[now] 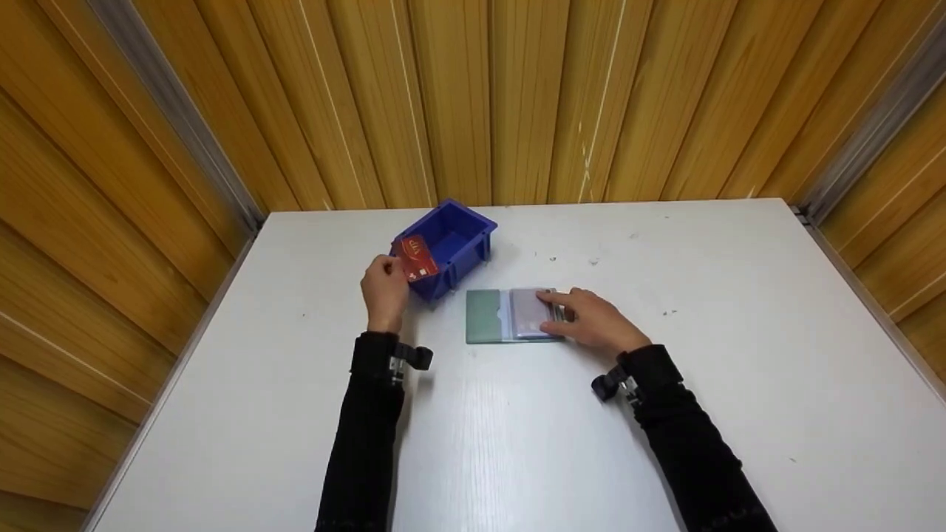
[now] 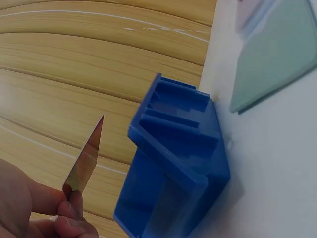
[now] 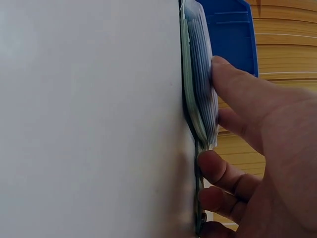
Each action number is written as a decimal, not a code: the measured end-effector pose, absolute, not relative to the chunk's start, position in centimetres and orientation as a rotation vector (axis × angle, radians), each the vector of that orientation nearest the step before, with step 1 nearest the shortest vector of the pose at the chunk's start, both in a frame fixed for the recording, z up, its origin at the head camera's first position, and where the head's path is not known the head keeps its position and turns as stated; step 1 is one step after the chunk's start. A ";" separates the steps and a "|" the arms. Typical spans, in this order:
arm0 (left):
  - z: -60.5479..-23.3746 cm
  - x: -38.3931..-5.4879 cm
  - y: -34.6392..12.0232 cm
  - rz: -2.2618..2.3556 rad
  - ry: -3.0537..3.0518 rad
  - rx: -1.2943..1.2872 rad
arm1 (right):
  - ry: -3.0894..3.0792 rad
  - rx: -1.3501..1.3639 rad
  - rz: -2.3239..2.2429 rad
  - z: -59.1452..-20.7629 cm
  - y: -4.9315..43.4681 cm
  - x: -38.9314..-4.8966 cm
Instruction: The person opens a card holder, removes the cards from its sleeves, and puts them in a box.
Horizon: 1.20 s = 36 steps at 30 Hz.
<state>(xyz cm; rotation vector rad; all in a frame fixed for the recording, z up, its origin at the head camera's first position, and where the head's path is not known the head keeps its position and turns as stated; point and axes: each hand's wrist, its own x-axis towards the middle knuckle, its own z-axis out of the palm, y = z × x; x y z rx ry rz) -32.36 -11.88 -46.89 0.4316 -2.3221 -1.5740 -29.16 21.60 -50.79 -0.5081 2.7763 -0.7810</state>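
My left hand [image 1: 386,292] pinches a red card [image 1: 417,258] marked "VIP" between thumb and fingers. The card is tilted over the near left end of a blue plastic bin [image 1: 473,255]; in the left wrist view the card [image 2: 85,161] appears nearly edge-on beside the bin. A green card holder [image 1: 482,318] lies unfolded on the table, with a stack of clear sleeves [image 1: 528,314] on its right half. On that stack rest the thumb and forefinger of my right hand [image 1: 595,319], spread apart. Its other fingers touch the holder's right-hand part in the right wrist view.
The white table [image 1: 510,436] carries the bin at the back left of the holder. Wood-patterned panels [image 1: 517,103] rise behind the table and at both sides. A small camera is strapped to each black-sleeved wrist.
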 end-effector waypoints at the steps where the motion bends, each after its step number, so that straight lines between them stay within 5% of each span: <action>1: -47.2 -32.5 -12.0 -1.553 -2.328 0.444 | 2.775 -0.506 -0.781 -50.8 21.6 -29.2; 36: -48.1 -35.7 -8.9 -1.342 -2.411 0.559 | 2.776 -0.433 -0.782 -50.8 21.4 -29.0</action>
